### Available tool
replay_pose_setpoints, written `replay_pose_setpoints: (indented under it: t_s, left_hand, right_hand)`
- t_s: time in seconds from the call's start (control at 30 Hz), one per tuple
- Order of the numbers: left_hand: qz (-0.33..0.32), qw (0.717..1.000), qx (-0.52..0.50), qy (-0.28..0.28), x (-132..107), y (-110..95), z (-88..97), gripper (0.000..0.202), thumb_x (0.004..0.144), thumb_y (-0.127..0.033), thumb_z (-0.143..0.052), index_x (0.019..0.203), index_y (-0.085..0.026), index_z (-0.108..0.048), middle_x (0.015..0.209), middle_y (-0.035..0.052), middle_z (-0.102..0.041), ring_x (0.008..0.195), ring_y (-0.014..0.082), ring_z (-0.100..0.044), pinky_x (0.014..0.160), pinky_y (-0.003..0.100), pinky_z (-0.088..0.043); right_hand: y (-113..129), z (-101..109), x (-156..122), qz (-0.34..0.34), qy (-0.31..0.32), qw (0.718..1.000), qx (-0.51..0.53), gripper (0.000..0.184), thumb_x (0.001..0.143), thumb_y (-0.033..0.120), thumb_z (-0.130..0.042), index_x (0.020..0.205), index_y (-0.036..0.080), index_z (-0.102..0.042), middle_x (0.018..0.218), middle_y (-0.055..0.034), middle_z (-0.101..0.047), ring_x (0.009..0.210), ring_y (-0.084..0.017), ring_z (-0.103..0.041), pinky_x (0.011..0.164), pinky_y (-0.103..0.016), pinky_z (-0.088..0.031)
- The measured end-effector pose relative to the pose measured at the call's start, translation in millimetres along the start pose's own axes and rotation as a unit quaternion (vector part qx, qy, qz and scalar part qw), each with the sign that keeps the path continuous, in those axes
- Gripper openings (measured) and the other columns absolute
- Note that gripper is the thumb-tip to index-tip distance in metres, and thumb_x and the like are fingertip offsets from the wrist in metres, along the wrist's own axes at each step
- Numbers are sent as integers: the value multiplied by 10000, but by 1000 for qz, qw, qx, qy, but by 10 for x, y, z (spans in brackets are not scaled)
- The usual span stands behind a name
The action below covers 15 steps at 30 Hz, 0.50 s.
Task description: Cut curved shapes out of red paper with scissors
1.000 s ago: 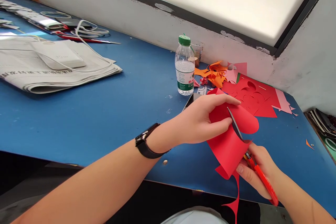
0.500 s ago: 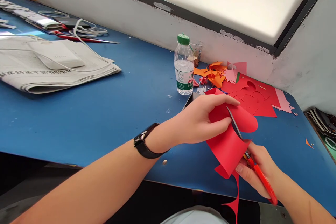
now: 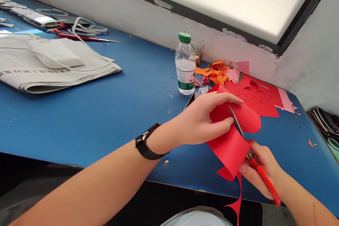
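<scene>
A curled sheet of red paper (image 3: 231, 152) is gripped between the thumb and fingers of my left hand (image 3: 201, 120), which wears a black watch on its wrist. My right hand (image 3: 261, 169) is closed round the red handles of a pair of scissors (image 3: 266, 183). The scissor blades point up and to the left and lie in a cut in the paper, with one tip close to my left thumb. From the paper's lower edge a thin red strip hangs below the table edge. Part of the sheet is hidden behind my left hand.
A water bottle (image 3: 185, 65) with a green cap stands behind my left hand. Orange paper scraps (image 3: 218, 74) and a cut-up red sheet (image 3: 255, 95) lie at the back right. A folded newspaper (image 3: 97, 74) bears a white power bank (image 3: 55, 54) with a cable at left.
The hands, scissors and red paper have hardly moved. The view has shifted very slightly.
</scene>
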<state>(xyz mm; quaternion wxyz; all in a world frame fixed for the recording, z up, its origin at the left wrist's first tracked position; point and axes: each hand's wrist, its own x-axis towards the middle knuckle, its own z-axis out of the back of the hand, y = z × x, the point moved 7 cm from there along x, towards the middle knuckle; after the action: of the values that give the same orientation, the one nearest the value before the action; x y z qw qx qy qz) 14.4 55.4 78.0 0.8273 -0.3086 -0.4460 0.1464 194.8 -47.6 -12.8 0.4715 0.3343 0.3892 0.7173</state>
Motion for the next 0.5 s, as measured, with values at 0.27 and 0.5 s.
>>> replay_pose_setpoints:
  t_s: [0.27, 0.5]
  left_hand:
    - [0, 1000, 15, -3, -9, -9, -1, 388, 911, -112, -684, 1285, -182, -760, 1297, 92, -865, 1144, 243, -804, 1018, 355, -633]
    - [-6, 1000, 10, -9, -6, -6, 1, 398, 891, -102, -697, 1272, -202, -760, 1269, 78, -866, 1109, 245, -805, 985, 357, -637]
  right_hand:
    - [-14, -20, -17, -1, 6, 1000, 11, 170, 1034, 354, -742, 1115, 233, -655, 704, 71, -416, 581, -135, -329, 529, -313, -314]
    - [14, -14, -5, 3, 3, 1000, 3, 170, 1042, 372, -731, 1091, 238, -639, 703, 72, -417, 577, -125, -330, 522, -303, -313]
